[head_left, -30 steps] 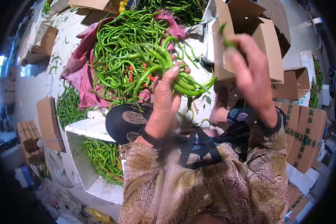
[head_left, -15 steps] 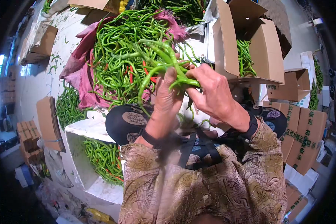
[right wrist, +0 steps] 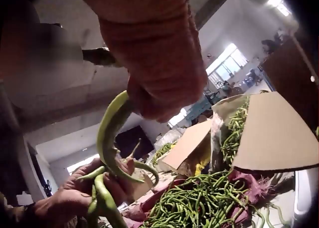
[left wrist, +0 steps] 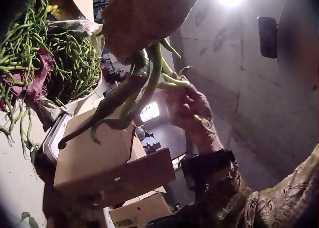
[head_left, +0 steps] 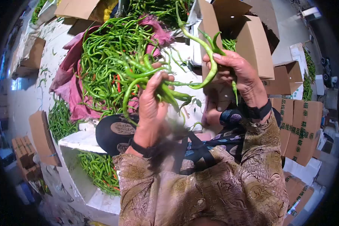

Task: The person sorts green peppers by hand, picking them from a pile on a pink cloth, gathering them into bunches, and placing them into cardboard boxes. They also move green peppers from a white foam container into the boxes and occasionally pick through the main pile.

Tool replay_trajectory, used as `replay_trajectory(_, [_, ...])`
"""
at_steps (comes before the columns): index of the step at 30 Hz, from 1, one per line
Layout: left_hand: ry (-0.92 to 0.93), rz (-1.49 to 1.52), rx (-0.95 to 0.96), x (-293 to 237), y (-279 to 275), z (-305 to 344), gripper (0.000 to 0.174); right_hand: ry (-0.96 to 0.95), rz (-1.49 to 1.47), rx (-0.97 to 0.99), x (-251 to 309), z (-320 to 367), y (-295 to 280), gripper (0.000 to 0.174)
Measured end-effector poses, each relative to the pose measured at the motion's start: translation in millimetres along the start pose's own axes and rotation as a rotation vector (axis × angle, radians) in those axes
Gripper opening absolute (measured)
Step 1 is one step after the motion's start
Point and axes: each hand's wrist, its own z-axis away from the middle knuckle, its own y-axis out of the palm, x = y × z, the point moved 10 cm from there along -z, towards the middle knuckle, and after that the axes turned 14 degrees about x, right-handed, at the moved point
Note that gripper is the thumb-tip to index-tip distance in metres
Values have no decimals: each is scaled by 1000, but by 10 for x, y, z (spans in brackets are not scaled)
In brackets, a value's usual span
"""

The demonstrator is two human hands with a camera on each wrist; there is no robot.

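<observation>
In the head view my left hand (head_left: 152, 100) grips a bunch of green chili peppers (head_left: 170, 96), whose curved ends stick out on both sides of the thumb. To its right, my right hand (head_left: 239, 69) holds a few more, among them a long pale green chili (head_left: 211, 66) that curves toward the left hand's bunch. A thinner chili (head_left: 234, 90) hangs below the right palm. Beyond the left hand lies a big heap of green chilies (head_left: 109, 49) with some red ones, spread on a pink sack (head_left: 67, 83).
An open cardboard box (head_left: 258, 45) with green chilies inside stands at the upper right. A white foam box (head_left: 77, 141) holding chilies sits at lower left. Printed cartons (head_left: 303, 128) are stacked at right. Another chili pile (head_left: 62, 118) lies left of the sack.
My right hand came from in front of the cardboard box to the bunch in my left hand, then drew away rightward holding several chilies. The left hand keeps its bunch; the head view has shifted slightly.
</observation>
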Motion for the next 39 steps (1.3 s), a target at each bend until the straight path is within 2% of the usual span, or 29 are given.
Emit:
replay_trajectory(1, [4, 5, -4, -20, 28, 6, 34, -3, -113, 71, -67, 7, -26, 32])
replay_trajectory(5, [48, 69, -13, -69, 119, 22, 33, -92, -165, 141, -131, 67, -52, 31])
replay_trajectory(6, [46, 70, -18, -73, 94, 19, 33, -117, -211, 238, -154, 90, 38, 31])
replay_trajectory(9, [99, 151, 39, -151, 96, -31, 35, -64, -189, 275, -209, 118, 87, 31])
replay_trajectory(13, [106, 75, 37, -172, 108, -25, 37, -115, -206, 220, -121, 121, -35, 31])
replay_trajectory(15, [74, -41, -72, -160, 54, 15, 37, -123, -142, 92, -33, 171, -183, 33])
replay_trajectory(20, [26, -22, -70, -91, 103, 27, 38, -301, -198, 158, 514, 275, -540, 32])
replay_trajectory(25, [-2, -44, -95, -51, 135, 49, 38, -339, -167, 146, 717, 438, -881, 31])
replay_trajectory(28, [-17, -72, -107, -30, 165, 57, 39, -405, -56, 182, 798, 472, -875, 31])
replay_trajectory(35, [-62, -60, -113, 38, 184, 46, 39, -366, -192, 168, 857, 420, -1282, 32])
replay_trajectory(37, [-68, -51, -128, 52, 138, 52, 40, -363, -189, 65, 934, 279, -1437, 33])
replay_trajectory(38, [-82, -34, -122, 85, 150, 43, 41, -346, -135, -140, 914, 258, -1627, 35])
replay_trajectory(39, [-93, -20, -121, 110, 160, 43, 41, -248, -86, -267, 786, 202, -1871, 40])
